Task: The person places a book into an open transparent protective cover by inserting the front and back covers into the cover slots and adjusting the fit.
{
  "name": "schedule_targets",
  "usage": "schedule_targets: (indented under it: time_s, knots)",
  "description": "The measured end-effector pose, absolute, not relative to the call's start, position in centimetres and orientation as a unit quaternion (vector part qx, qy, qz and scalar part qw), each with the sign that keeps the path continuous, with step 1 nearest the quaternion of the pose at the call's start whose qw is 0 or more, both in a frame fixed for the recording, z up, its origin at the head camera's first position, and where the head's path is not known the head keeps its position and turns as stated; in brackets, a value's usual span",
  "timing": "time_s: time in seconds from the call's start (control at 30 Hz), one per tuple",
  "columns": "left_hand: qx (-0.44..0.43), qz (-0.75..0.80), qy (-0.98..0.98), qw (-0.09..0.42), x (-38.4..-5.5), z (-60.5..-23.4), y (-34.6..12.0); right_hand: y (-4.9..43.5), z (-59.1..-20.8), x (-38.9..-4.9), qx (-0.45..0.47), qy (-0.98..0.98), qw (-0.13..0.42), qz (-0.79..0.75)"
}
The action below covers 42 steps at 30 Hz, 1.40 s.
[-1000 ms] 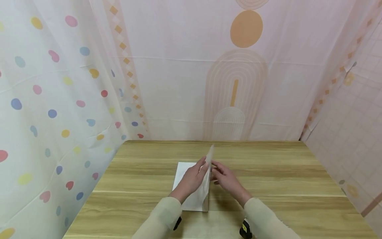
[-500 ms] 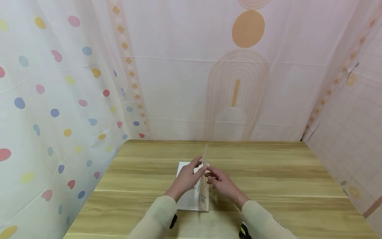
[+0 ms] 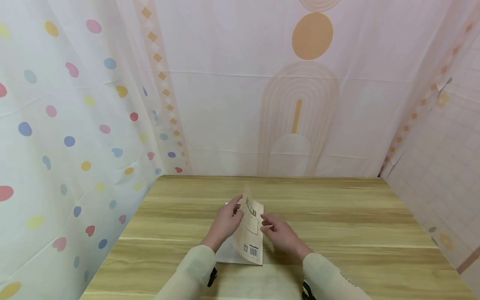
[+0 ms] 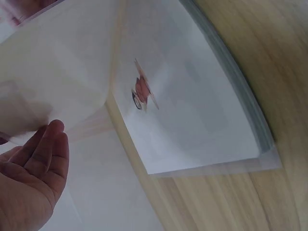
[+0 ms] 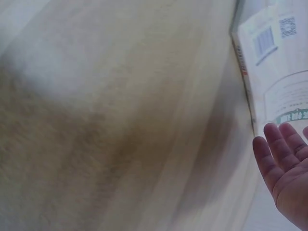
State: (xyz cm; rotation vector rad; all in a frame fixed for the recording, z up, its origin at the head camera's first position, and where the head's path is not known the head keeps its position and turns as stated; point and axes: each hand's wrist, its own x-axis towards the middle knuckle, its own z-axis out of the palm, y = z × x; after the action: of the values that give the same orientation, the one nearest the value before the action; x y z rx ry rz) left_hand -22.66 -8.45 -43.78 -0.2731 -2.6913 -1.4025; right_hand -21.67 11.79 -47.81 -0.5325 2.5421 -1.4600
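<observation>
A thin book (image 3: 226, 255) lies on the table in the head view, its white page showing at the left. Its pale back cover (image 3: 250, 235), printed with a barcode and green lettering, stands half raised and leans left over that page. My left hand (image 3: 225, 221) pinches the raised cover near its free edge. At the spine side on the right, my right hand (image 3: 283, 237) has relaxed fingers right at the book's edge. In the left wrist view a page (image 4: 192, 110) bears a small reddish picture, and clear film (image 4: 236, 166) juts past its lower edge.
The wood-grain table (image 3: 345, 216) extends around the book on all sides. Behind it hangs a pale curtain (image 3: 221, 112) with arch patterns, and a dotted curtain (image 3: 56, 200) hangs at the left. Both forearms wear cream sleeves (image 3: 193, 266) with black wrist straps.
The cover has swung from upright over to the left, so its printed outside now shows. My left hand moved left with it; my right hand has stayed near the spine.
</observation>
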Motion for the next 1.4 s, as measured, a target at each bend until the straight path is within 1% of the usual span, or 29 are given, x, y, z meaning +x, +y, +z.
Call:
schedule_targets:
  time_s: [0.13, 0.27, 0.5, 0.77, 0.93, 1.03, 1.27, 1.4]
  knots:
    - [-0.085, -0.454, -0.886, 0.049, -22.6, -44.1, -8.9, 11.5, -48.3, -21.4, -0.192, 0.861, 0.091, -0.463]
    - [-0.076, -0.450, -0.889, 0.039, -22.5, -44.2, -9.3, 11.2, -48.4, -21.3, -0.208, 0.875, 0.092, -0.427]
    - [-0.069, -0.431, -0.899, 0.041, -22.5, -44.6, -10.1, 10.6, -48.8, -21.4, -0.252, 0.909, 0.052, -0.326]
    - [-0.053, -0.412, -0.909, 0.035, -22.6, -45.8, -11.1, 9.9, -48.8, -20.9, -0.293, 0.928, 0.027, -0.227]
    - [-0.057, -0.382, -0.922, 0.036, -22.7, -46.7, -11.7, 9.4, -49.1, -20.7, -0.340, 0.925, 0.005, -0.167]
    - [-0.061, -0.353, -0.933, 0.040, -22.8, -47.4, -12.1, 9.2, -49.3, -20.5, -0.357, 0.922, -0.004, -0.148]
    - [-0.047, -0.296, -0.954, 0.022, -22.7, -48.7, -12.3, 9.1, -49.6, -20.4, -0.352, 0.924, 0.003, -0.149]
    - [-0.078, -0.266, -0.961, 0.025, -22.4, -49.1, -12.1, 9.1, -49.7, -20.4, -0.349, 0.924, 0.011, -0.154]
